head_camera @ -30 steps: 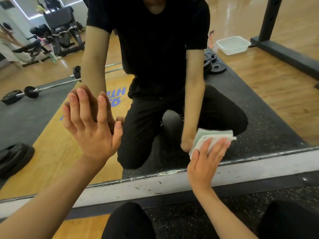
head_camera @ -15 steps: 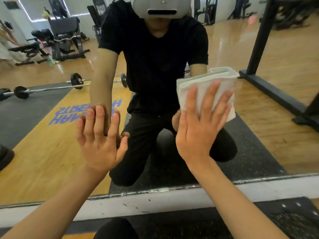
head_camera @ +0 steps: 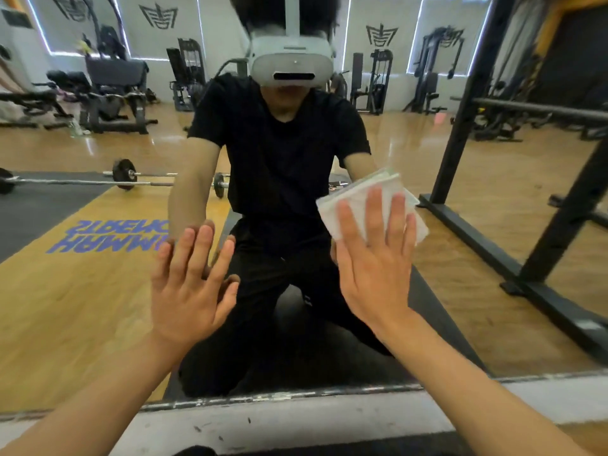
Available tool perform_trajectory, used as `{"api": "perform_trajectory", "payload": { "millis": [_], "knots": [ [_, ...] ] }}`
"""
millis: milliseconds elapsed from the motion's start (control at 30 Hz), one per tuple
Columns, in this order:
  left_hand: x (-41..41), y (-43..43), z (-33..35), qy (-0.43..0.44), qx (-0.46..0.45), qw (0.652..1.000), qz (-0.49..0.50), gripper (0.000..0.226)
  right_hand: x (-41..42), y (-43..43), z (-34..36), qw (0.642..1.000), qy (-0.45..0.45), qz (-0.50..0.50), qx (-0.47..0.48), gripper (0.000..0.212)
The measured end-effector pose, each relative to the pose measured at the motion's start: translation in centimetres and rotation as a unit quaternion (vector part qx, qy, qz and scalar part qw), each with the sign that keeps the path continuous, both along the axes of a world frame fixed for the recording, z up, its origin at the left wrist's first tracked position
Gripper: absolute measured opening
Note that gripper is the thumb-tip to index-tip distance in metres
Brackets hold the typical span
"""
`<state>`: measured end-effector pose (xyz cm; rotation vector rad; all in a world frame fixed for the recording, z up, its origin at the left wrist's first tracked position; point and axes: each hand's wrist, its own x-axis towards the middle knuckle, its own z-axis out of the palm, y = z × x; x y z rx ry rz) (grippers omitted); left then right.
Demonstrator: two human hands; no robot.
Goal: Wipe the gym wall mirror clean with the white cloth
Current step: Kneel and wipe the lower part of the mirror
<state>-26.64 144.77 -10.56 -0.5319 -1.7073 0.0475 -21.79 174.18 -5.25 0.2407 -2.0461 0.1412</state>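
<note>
The white cloth [head_camera: 385, 181], folded into a thick pad, is pressed flat against the mirror [head_camera: 98, 311] by the right hand [head_camera: 375, 274]. The fingers are held straight and spread over the cloth's lower part, and nothing is curled round it. The cloth's top and right edges are left showing past the fingertips. The cloth is seen right of centre at mid-height, over the reflected person's forearm. The left hand [head_camera: 187, 291] is laid open on the glass, lower and to the left, palm flat, fingers straight and slightly fanned, nothing held. Its reflected fingertips are seen just behind its own. The two hands are set apart, with the reflection of a kneeling person in black clothes seen between them. The mirror's bottom edge is bordered by a chipped trim [head_camera: 296, 395], and a scuffed white strip [head_camera: 329, 419] is seen just under it. In the reflection a white headset [head_camera: 291, 65] is seen at top centre, a barbell [head_camera: 125, 174] lying on the floor at left, reversed blue lettering [head_camera: 108, 238] on the wood floor, a black rack frame [head_camera: 460, 103] at right, and gym machines [head_camera: 112, 93] along the back wall.
</note>
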Motion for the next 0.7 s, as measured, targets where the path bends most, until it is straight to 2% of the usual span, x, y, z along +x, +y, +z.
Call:
{"api": "perform_trajectory", "payload": {
  "millis": [67,133,233,333,400,500,600,700],
  "knots": [
    [0.0,0.0,0.0,0.002,0.001,1.0,0.004,0.076,-0.5,-0.9,4.7,1.0,0.027,0.007,-0.012,0.058],
    [0.1,0.0,0.0,0.002,-0.001,1.0,0.003,0.076,-0.6,-0.9,5.4,0.999,0.042,0.005,-0.011,0.056],
    [-0.1,-0.1,0.0,0.004,-0.005,1.0,0.008,0.075,-0.2,0.9,-0.2,0.999,0.03,-0.022,-0.02,0.056],
    [-0.3,0.0,0.1,0.013,-0.005,1.0,0.01,0.073,1.0,3.8,-7.0,0.998,-0.025,-0.045,0.037,0.053],
    [-0.2,0.2,0.1,0.012,-0.002,1.0,0.007,0.073,1.3,5.8,-7.3,0.994,-0.029,-0.052,0.089,0.053],
    [-0.1,0.1,0.1,0.006,0.002,1.0,0.002,0.076,0.2,6.2,-0.8,0.992,0.026,-0.036,0.122,0.061],
    [-0.1,0.2,0.2,0.009,0.0,1.0,0.006,0.076,-0.9,3.2,9.3,0.994,0.08,-0.04,0.062,0.055],
    [0.1,0.3,0.3,0.0,0.007,1.0,0.003,0.075,-2.0,-2.1,15.0,0.994,0.098,-0.049,-0.026,0.057]
  ]
}}
